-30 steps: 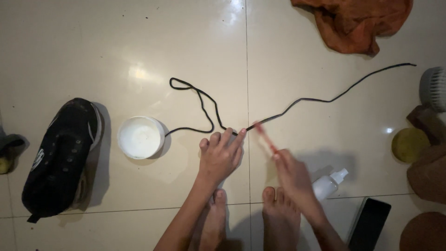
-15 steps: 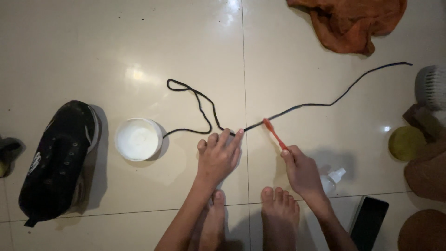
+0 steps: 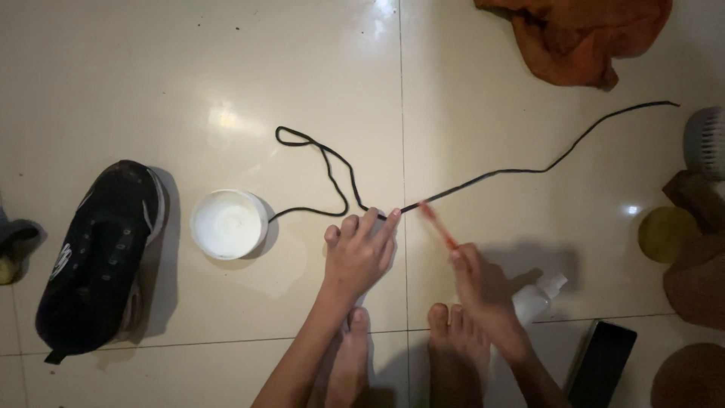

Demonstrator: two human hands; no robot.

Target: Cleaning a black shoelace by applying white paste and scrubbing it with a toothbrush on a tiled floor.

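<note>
A long black shoelace point(image 3: 491, 177) lies across the pale tiled floor, looping at the left and running off to the upper right. My left hand point(image 3: 361, 253) lies flat on the floor with its fingertips pressing on the lace. My right hand point(image 3: 479, 283) grips a thin red-handled brush point(image 3: 438, 225) whose tip touches the lace just right of my left fingers. The brush looks blurred. My two bare feet point(image 3: 400, 355) rest on the floor below the hands.
A black shoe point(image 3: 102, 253) lies at the left beside a white round bowl point(image 3: 228, 224). An orange cloth point(image 3: 581, 38) sits at the top right. A white bottle point(image 3: 538, 295), a dark phone point(image 3: 600, 366) and brownish items point(image 3: 691, 264) lie at the right.
My right hand has swung the brush to and fro along the lace, ending with its tip back against the lace. My left hand has stayed pressed on the lace.
</note>
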